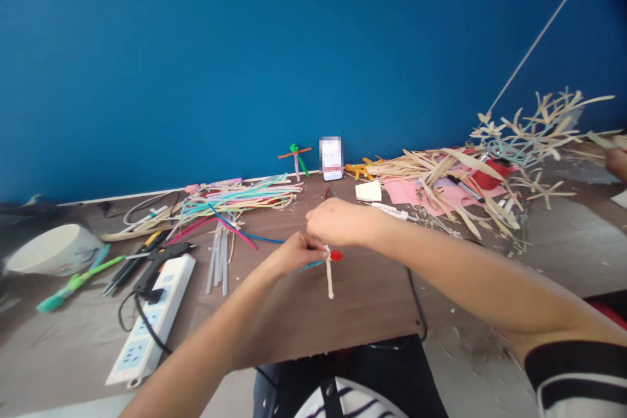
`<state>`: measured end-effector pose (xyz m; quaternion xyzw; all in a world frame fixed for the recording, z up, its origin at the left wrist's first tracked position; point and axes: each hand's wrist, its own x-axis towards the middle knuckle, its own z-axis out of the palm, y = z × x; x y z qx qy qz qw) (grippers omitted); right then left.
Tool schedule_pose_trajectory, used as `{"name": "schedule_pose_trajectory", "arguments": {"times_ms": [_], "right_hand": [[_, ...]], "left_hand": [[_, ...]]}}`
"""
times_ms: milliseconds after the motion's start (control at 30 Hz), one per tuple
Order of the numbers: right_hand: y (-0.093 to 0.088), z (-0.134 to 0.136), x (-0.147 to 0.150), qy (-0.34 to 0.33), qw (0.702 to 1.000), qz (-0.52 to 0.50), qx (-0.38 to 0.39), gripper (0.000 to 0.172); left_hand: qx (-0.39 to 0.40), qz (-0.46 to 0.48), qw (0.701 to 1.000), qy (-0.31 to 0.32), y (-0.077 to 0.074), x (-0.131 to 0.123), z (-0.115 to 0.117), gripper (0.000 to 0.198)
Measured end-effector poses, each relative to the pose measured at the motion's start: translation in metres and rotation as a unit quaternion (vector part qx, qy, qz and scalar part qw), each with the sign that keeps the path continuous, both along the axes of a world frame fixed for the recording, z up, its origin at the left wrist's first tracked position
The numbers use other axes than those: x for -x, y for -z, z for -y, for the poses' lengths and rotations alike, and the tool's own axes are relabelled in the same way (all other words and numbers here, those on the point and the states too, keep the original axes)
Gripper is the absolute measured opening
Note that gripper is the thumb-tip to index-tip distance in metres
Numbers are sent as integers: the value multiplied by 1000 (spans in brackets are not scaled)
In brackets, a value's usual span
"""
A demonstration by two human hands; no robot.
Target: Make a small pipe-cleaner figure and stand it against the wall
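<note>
Above the brown wooden tabletop (357,304), my left hand (294,255) and my right hand (337,222) meet over a small pipe-cleaner figure (329,277). Its cream stem hangs downward from between my fingers. A red piece (336,255) sits at the stem's upper part, and a teal pipe cleaner (311,266) runs from it toward my left hand. My fingers hide the top of the figure. Both hands appear to pinch it.
A power strip (151,317), hot glue gun (157,264), glue sticks (219,255), and a white bowl (49,249) lie left. Coloured pipe cleaners (240,199) lie behind. Dried leaf strips (441,173) pile up right, where another person's hand (616,163) enters. A blue wall rises behind.
</note>
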<state>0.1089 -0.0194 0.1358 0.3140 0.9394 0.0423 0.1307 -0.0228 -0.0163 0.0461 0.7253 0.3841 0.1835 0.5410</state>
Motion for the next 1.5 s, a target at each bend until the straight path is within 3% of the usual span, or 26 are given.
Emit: {"name": "schedule_pose_trajectory", "arguments": {"times_ms": [200, 333, 433, 567, 700, 967, 1100, 1267, 1367, 1500], "right_hand": [[-18, -14, 3, 22, 996, 19, 88, 19], [-7, -41, -17, 38, 961, -49, 270, 23], [8, -57, -34, 55, 901, -127, 411, 27], [28, -56, -48, 75, 850, -205, 480, 27], [39, -41, -53, 88, 830, -240, 496, 22], [49, -29, -59, 122, 806, -270, 512, 20], [56, -24, -62, 119, 810, -275, 504, 20], [57, -13, -63, 112, 816, -345, 449, 22], [59, -5, -60, 123, 790, -410, 439, 25], [68, 5, -54, 162, 731, -477, 460, 23]], "left_hand": [[-22, 0, 997, 81, -13, 0, 10, 24], [-70, 34, 992, 99, -22, 4, 19, 23], [-102, 61, 990, 69, -25, 7, 22, 21], [-125, 63, 989, -37, -23, 7, 22, 20], [-96, 81, 989, -83, -18, 6, 21, 25], [-75, 123, 988, -54, -8, 4, 22, 19], [-51, 164, 984, -56, 0, 4, 22, 19], [-93, 109, 988, -52, -5, 6, 19, 18], [-95, 76, 991, -48, -10, 8, 16, 20], [-94, 52, 993, -38, -14, 12, 11, 22]]}}
